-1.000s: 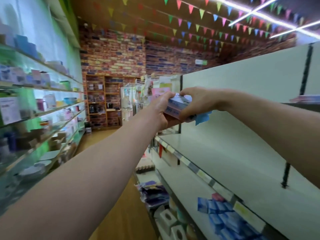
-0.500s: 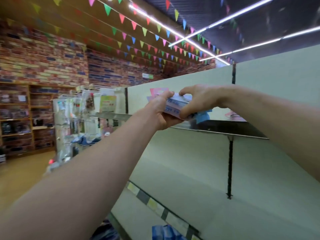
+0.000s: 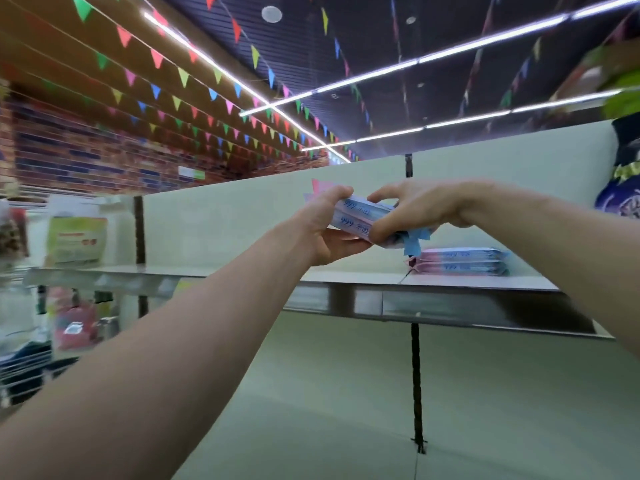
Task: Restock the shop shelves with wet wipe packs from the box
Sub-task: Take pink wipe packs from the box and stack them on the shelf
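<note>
While both arms are outstretched, I record my left hand [image 3: 323, 233] and right hand [image 3: 419, 209] together gripping the wet wipe packs [image 3: 356, 218] just above the upper shelf [image 3: 450, 304]. At four o'clock from them, two shelved packs [image 3: 462, 261] lie stacked flat on it.

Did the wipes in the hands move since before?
Yes. The held wipe packs rose: they were level with the front edge of the top shelf, now they hang above it.

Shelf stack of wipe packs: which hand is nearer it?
Right. The right hand grips the held packs just up-left of the stack; the left hand holds their other end, further left.
</note>
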